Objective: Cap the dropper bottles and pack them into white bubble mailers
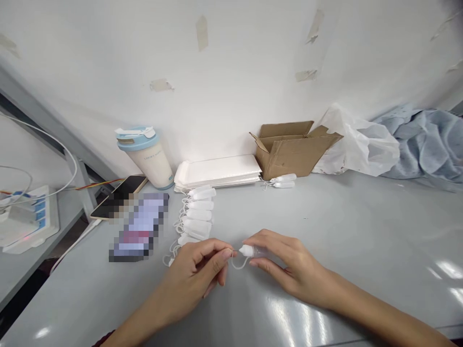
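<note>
My right hand [289, 265] grips a small needle-tip bottle [247, 250] with a white cone-shaped top, which lies level and points left. Most of its clear body is hidden behind my fingers. A thin white strap [238, 267] loops from the bottle's neck to my left hand [202, 272]. Finger and thumb of that hand are pinched on the small cap at the strap's end, largely covered. A thin dark needle shows between my left fingertips and the bottle's tip. Just beyond my left hand, several similar bottles [198, 215] lie in a column with their straps facing left.
Two more bottles [284, 184] lie before an open cardboard box [292, 156]. White padded envelopes [220, 172] are stacked by the wall. At left stand a tumbler [152, 159], a dark phone [119, 195] and a blurred phone [141, 229]. A plastic bag [376, 149] and blue cloth [430, 144] sit back right.
</note>
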The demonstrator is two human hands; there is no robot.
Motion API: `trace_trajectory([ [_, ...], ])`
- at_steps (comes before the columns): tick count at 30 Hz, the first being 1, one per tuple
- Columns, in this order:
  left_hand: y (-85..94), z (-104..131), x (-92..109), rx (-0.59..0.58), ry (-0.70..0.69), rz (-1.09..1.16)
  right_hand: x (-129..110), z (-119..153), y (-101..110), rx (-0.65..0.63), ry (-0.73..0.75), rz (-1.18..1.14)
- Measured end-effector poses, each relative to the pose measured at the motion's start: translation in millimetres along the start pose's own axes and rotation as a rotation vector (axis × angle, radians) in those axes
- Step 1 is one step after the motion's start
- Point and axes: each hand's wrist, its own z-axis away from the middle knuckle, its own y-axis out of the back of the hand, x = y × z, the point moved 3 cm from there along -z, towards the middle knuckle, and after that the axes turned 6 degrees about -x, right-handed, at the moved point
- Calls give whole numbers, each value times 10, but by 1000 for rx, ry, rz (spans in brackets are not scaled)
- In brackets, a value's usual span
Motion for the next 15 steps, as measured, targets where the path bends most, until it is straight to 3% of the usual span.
trace_trajectory([
  [10, -66, 16, -49, 49, -87, -244, 52, 53, -65, -18, 29, 73],
  [15, -140, -9, -99, 9, -125, -294, 20, 77, -88, -22, 89, 158],
])
